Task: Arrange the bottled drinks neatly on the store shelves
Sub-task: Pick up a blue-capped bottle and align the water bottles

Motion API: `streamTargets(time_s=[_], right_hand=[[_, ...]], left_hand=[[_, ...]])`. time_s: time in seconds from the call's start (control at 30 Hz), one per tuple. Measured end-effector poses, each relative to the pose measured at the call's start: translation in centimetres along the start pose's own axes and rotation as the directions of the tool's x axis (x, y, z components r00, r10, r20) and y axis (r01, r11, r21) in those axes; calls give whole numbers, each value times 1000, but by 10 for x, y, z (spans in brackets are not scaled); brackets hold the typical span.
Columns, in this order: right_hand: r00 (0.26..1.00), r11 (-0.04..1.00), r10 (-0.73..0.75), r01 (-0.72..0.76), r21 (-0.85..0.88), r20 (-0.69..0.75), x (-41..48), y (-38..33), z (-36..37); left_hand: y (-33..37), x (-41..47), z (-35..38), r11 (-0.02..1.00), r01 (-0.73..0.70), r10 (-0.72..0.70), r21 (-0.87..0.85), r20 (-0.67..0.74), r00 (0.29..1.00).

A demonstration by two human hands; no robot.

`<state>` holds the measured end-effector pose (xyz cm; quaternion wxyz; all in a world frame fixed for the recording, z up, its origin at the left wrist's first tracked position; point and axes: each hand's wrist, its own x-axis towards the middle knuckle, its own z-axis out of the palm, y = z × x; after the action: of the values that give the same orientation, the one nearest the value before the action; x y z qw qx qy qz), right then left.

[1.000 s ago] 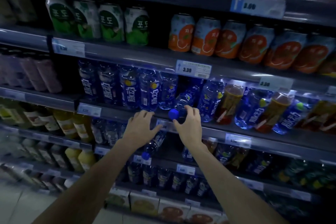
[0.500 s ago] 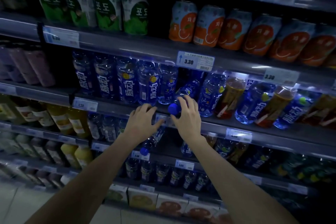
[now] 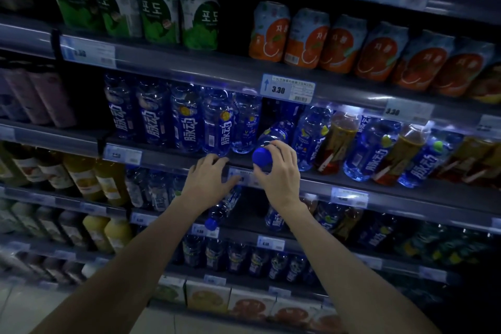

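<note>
A blue-labelled bottle (image 3: 275, 135) lies tipped forward in a gap on the middle shelf (image 3: 379, 187), its blue cap pointing at me. My right hand (image 3: 280, 171) grips it around the neck just behind the cap. My left hand (image 3: 208, 179) rests on the shelf's front edge beside it, fingers spread, holding nothing. A row of upright blue bottles (image 3: 187, 119) stands to the left of the gap. To the right, blue bottles (image 3: 309, 135) and amber tea bottles (image 3: 337, 141) lean mixed together.
Green cans (image 3: 160, 13) and orange cans (image 3: 306, 38) fill the shelf above. Price tags (image 3: 287, 88) line the shelf rails. Below my left hand another blue bottle (image 3: 222, 209) lies tilted with its cap forward. Yellow juice bottles (image 3: 92, 179) stand at the left.
The view has shifted slightly. My right hand stays on the tipped bottle's neck, and my left hand has moved a little closer to the shelf edge.
</note>
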<state>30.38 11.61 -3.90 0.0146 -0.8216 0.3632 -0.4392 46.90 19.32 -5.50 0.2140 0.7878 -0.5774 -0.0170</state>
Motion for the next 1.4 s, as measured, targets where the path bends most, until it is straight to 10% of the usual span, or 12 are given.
streamTargets(time_s=[1.4], right_hand=[[907, 864, 355, -226, 450, -227, 70, -8, -22]], left_hand=[[6, 12, 22, 992, -125, 124, -13, -58, 991]])
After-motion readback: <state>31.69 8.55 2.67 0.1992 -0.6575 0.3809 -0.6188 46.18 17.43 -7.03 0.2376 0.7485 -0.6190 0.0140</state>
